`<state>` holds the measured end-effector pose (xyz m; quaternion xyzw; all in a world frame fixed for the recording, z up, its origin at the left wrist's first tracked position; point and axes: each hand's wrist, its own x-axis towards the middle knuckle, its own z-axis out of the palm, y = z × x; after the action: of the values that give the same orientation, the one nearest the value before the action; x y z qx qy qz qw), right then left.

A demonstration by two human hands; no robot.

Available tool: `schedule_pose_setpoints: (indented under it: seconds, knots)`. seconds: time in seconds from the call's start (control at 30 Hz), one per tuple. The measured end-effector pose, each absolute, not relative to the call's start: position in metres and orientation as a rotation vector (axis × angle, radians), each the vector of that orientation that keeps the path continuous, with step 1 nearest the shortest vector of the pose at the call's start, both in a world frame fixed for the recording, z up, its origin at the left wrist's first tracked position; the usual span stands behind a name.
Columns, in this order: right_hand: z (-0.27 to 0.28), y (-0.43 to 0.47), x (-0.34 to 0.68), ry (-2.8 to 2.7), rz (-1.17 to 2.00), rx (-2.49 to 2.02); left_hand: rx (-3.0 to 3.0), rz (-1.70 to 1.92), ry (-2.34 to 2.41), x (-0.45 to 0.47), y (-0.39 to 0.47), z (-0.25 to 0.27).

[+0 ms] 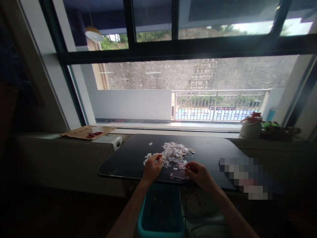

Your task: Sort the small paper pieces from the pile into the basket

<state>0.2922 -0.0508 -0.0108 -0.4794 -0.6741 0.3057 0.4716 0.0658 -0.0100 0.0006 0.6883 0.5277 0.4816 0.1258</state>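
Note:
A loose heap of small white and pinkish paper pieces [175, 151] lies on the dark table [208, 145]. At the heap's near left side is my left hand [153, 168], its fingers curled together among the pieces. My right hand [198, 173] is at the near right side, with thumb and fingers pinched by some pinkish scraps. Whatever either hand pinches is too small to make out. Between the hands, close to the table's front edge, lies a flat, clear plastic bag or sleeve [178, 174], partly beside my right fingers.
Below the table's front edge stands a teal plastic bin [162, 228], with cables beside it. Brown paper [83, 132] with red-handled scissors [94, 135] rests on the left sill, above a radiator [99, 178]. A white pot [250, 129] is on the right sill. A blurred item covers the table's right corner.

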Motion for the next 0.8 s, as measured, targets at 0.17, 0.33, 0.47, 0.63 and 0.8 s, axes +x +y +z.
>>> schedule_pose_setpoints:
  seconds: [0.17,0.33,0.47,0.63,0.8]
  knots:
    - [-0.0123,-0.0492,0.2885,-1.610,0.765,-1.166,2.010,1.417,1.527,0.0657,-0.0099,0.0004]
    - [-0.0155,-0.0470,0.2924,-1.598,0.640,-1.228,2.001,1.415,1.529,0.0661,-0.0108,0.0012]
    - [-0.0135,-0.0487,0.2925,-1.589,0.583,-1.252,2.002,1.416,1.526,0.0664,-0.0116,0.0020]
    - [-0.0087,-0.0519,0.2929,-1.600,0.523,-1.318,1.996,1.414,1.524,0.0665,-0.0125,0.0031]
    - [-0.0061,-0.0541,0.2964,-1.435,0.438,-1.379,1.996,1.385,1.533,0.0666,-0.0129,0.0038]
